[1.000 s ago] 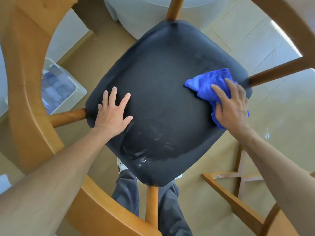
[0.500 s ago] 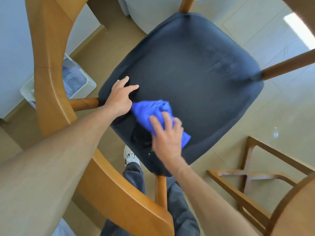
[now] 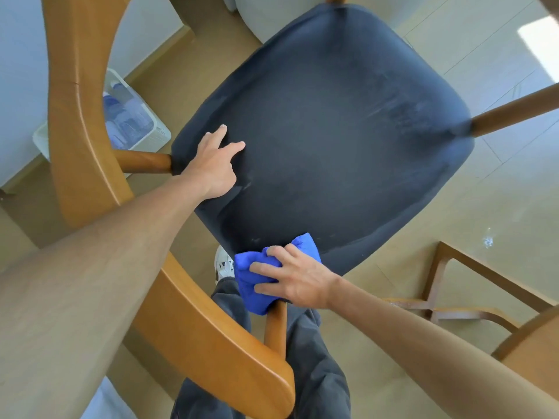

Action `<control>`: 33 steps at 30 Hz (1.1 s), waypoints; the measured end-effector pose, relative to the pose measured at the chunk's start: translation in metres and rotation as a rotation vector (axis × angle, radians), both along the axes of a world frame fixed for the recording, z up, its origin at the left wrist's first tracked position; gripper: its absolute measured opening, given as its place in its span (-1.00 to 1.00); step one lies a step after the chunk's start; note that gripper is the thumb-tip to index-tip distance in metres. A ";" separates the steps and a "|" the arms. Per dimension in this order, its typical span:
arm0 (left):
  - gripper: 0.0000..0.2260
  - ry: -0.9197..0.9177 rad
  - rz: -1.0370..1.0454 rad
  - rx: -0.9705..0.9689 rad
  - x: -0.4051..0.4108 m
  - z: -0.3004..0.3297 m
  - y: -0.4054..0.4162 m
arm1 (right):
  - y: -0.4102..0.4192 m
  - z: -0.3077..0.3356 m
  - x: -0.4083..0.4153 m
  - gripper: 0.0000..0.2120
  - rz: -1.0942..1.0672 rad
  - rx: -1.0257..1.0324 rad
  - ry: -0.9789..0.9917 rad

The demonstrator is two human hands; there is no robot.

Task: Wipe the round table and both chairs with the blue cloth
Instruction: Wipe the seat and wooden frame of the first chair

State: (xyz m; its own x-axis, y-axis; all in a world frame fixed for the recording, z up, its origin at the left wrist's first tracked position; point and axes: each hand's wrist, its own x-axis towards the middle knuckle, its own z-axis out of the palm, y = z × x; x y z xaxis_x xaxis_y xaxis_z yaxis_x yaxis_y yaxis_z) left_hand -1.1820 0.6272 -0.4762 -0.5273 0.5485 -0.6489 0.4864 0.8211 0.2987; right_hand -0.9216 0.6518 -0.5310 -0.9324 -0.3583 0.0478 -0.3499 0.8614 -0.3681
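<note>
From the head camera, you are looking down at a wooden chair with a dark blue padded seat [image 3: 332, 140]. Your left hand [image 3: 213, 167] is resting on the left side of the seat, near the round wooden rail that goes into the seat edge. Its fingers [image 3: 233, 145] are loose and a little bent, touching the seat and not grasping anything.

Your right hand [image 3: 298, 281] is pressing the bright blue cloth [image 3: 251, 285] onto the near corner of the seat. The cloth is bunched up and is hanging over the seat edge, right above a wooden chair post [image 3: 276, 325]. Your right fingers [image 3: 266, 269] are curling over the cloth and gripping it.

The curved wooden chair back [image 3: 90, 140] is sweeping down the left side and across the bottom, under your left arm. A white plastic box [image 3: 136, 122] is sitting on the floor behind it, by the wall. A second wooden frame [image 3: 472, 285] is standing on the tan floor [image 3: 453, 231] at the lower right. Your dark grey trousers [image 3: 314, 373] and a white shoe [image 3: 223, 264] are showing below the seat.
</note>
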 end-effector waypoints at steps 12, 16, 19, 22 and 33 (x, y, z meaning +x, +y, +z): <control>-0.45 0.078 -0.001 -0.003 0.013 -0.005 0.004 | 0.212 0.016 0.031 -0.64 -1.181 0.112 -0.025; -0.46 0.075 0.013 0.011 0.013 -0.007 0.004 | 0.175 0.014 0.002 -0.63 -1.549 0.005 -0.019; -0.44 0.073 -0.006 0.029 0.009 -0.003 0.004 | 0.128 0.015 -0.024 -0.68 -1.498 0.046 0.010; -0.37 0.037 -0.011 0.057 0.002 0.001 0.002 | 0.063 0.018 -0.054 -0.72 -1.368 0.031 0.019; -0.43 0.027 -0.008 0.001 0.006 0.004 0.008 | -0.020 0.004 -0.013 -0.73 -0.196 -0.026 -0.008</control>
